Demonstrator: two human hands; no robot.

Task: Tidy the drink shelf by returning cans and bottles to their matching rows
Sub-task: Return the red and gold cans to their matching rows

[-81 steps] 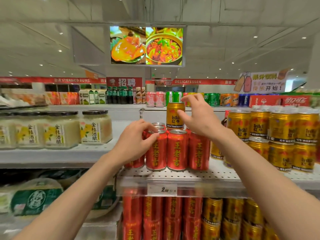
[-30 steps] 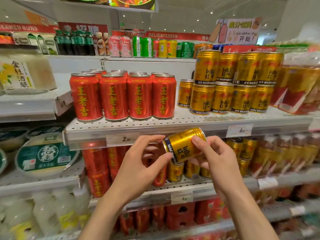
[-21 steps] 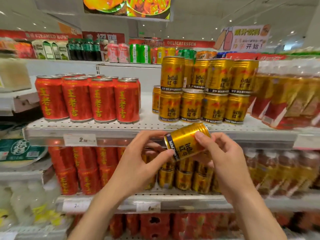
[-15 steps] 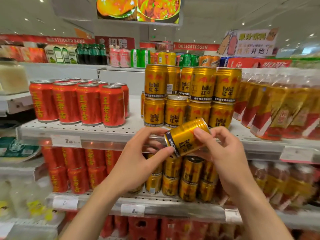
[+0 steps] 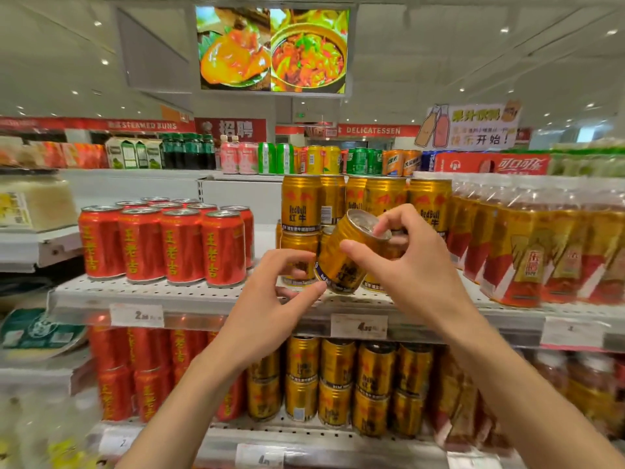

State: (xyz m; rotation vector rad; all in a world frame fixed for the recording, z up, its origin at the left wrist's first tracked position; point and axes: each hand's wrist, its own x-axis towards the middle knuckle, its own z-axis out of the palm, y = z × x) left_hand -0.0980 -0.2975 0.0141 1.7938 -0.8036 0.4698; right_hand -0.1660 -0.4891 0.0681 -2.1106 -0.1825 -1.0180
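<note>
A gold Red Bull can (image 5: pixel 348 255) is tilted in front of the stacked gold Red Bull cans (image 5: pixel 368 204) on the middle shelf (image 5: pixel 189 296). My right hand (image 5: pixel 416 265) grips it near its silver top, thumb on the side. My left hand (image 5: pixel 270 299) pinches its bottom rim with thumb and fingertips. A block of red cans (image 5: pixel 169 245) stands to the left on the same shelf.
Shrink-wrapped packs of tea bottles (image 5: pixel 541 248) fill the shelf's right end. More red and gold cans sit on the lower shelf (image 5: pixel 321 431). Mixed cans and bottles line the top shelf (image 5: pixel 304 160). Jars stand at far left (image 5: pixel 33 204).
The gold can left the top of the red cans and came down in both hands. Since half a second ago it has risen to the gold stack and tipped more upright, silver top showing.
</note>
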